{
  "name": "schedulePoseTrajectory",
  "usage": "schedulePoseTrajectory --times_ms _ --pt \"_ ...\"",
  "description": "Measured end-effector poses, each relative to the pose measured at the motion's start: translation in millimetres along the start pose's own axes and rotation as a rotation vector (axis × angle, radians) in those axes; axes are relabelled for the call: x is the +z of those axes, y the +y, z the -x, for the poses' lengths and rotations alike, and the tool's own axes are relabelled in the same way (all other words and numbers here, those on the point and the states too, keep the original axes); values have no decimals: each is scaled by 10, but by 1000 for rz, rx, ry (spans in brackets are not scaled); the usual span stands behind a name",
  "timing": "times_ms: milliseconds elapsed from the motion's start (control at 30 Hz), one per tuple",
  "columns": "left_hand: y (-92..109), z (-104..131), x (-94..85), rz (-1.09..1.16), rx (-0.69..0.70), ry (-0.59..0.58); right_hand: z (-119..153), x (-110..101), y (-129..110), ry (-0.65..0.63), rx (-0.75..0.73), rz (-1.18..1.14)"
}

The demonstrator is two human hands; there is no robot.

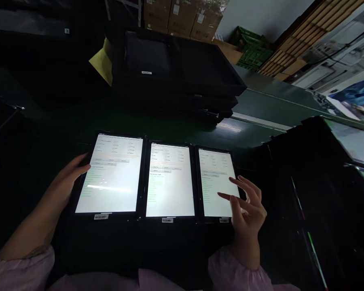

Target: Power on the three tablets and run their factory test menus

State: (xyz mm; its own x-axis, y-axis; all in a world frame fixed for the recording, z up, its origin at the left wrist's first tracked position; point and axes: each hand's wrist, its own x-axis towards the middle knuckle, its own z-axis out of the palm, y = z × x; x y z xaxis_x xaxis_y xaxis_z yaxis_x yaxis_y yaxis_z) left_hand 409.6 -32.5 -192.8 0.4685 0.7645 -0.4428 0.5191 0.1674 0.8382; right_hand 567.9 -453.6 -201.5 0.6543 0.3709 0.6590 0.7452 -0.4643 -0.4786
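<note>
Three tablets lie side by side in front of me, all with lit white screens showing green text: the left tablet [112,176], the middle tablet [169,181] and the right tablet [216,182]. My left hand [67,178] rests on the left edge of the left tablet, fingers curled around its rim. My right hand [248,210] hovers over the lower right corner of the right tablet with fingers spread; whether a fingertip touches the screen I cannot tell. Small barcode labels sit below each screen.
A stack of black trays [176,76] stands behind the tablets on the dark green worktop [261,105], with a yellow sheet [103,60] at its left. Cardboard boxes [182,16] and green crates [251,48] are at the back. A dark bin [321,194] is at the right.
</note>
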Motion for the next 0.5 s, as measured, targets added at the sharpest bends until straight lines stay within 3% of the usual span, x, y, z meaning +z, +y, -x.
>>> schedulePoseTrajectory --times_ms 233,300,400,500 --pt "-94 135 -291 -170 85 -280 101 317 -729 -473 -257 -244" --pt "-167 236 -392 -252 144 -370 139 365 -837 -537 -274 -234" --pt "-323 414 -471 -415 255 -456 138 366 -792 -489 -213 -92" --pt "-458 554 -413 -625 356 -386 127 281 -597 -302 -125 -21"
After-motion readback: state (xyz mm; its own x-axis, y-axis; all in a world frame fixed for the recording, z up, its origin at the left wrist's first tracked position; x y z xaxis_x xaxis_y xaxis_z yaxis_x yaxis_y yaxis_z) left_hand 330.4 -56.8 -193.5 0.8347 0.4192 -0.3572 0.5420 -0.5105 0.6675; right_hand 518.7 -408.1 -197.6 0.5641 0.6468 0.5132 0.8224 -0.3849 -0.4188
